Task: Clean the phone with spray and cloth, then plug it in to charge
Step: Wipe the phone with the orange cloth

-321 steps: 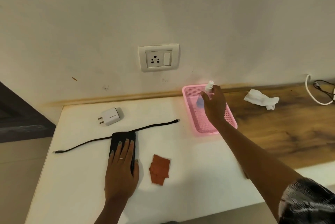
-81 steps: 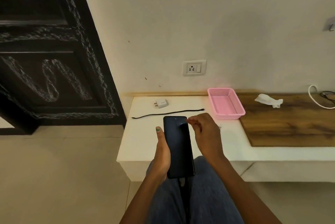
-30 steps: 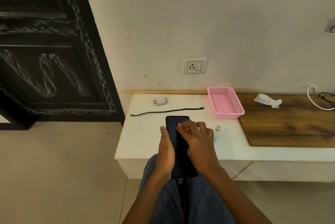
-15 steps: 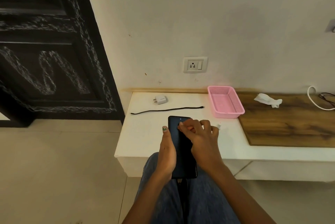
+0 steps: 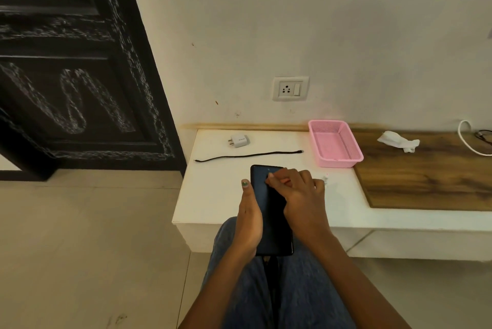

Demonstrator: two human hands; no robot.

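White counter [image 5: 213,195] across mid-frame; phone [image 5: 269,211] at lower centre, above my lap. My left hand [image 5: 249,219] clamps its left edge; my right hand [image 5: 298,193] pinches the cloth [image 5: 285,181] against the glass. Judged rigid, slick, breakable: grip the 2 long edges, never the screen.

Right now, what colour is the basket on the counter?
Pink, a mesh-sided plastic basket, seen best in the head view.
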